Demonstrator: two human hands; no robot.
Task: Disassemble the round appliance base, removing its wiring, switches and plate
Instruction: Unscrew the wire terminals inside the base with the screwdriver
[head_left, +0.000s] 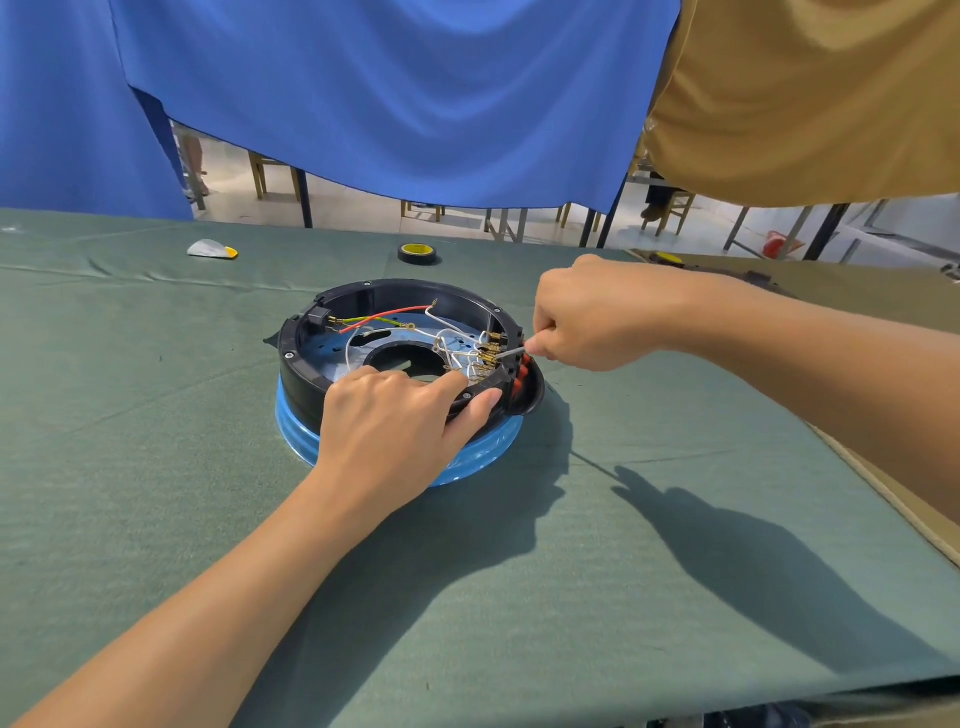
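- Here, the round appliance base (301, 358) sits mid-way across the green-clothed table (519, 571), open side up.
- The left hand (387, 415) lies over the near rim, fingers loosely spread, thumb outside by the red switches (522, 371). Firm downward pressure there should stop the base turning.
- The right hand (587, 317) is fisted round a thin metal tool (511, 352), with the tip at the brass terminals (491, 356).
- It is probably freeing one connector. Lever at the brass, not the white wires (452, 338), in short strokes away from the left forefinger.
- The metal plate (332, 358) looks not yet removed.
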